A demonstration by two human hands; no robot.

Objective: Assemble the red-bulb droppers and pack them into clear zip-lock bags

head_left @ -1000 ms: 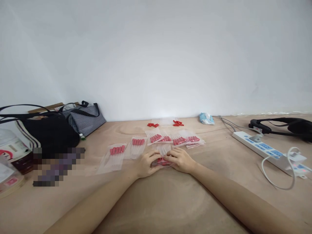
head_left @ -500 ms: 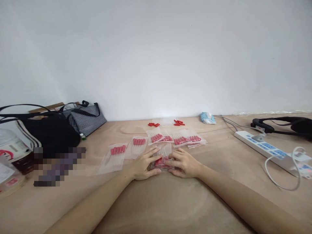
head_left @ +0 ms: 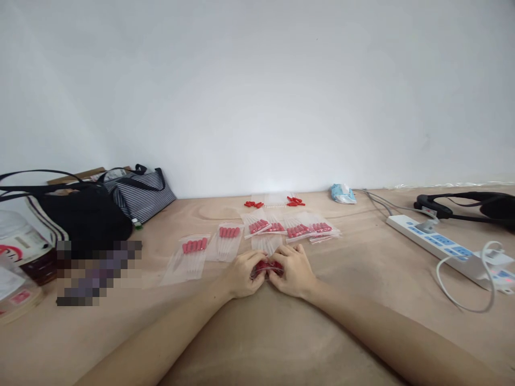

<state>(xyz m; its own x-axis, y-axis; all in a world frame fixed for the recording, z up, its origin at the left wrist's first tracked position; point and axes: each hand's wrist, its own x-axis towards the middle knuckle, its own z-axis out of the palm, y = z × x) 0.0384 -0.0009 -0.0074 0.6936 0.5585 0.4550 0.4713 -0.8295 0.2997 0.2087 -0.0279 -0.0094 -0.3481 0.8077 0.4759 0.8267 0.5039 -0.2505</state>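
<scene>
At the table's front middle, a clear zip bag (head_left: 266,244) holds several droppers with red bulbs and thin clear stems. My left hand (head_left: 246,274) grips the left of its near edge, fingers curled and thumb toward the middle. My right hand (head_left: 293,272) pinches the same edge from the right, the two thumbs almost touching. Red bulbs (head_left: 269,264) show between the hands; the bag's edge bows up there. Two similar filled bags lie to the left, the nearer bag (head_left: 192,252) and the farther bag (head_left: 229,238). Beyond my hands lie more overlapping filled bags (head_left: 298,228).
Loose red bulbs (head_left: 295,201) and clear stems lie near the wall. A blue-white packet (head_left: 343,194) sits behind right. On the right are a power strip (head_left: 438,244) with cables and a black headset (head_left: 462,206). Left are a black bag (head_left: 88,220), a striped bag (head_left: 142,195) and a bottle (head_left: 24,241).
Both hands have come closer together and curled from spread fingers into a grip on the zip bag's near edge. The other bags have stayed in place.
</scene>
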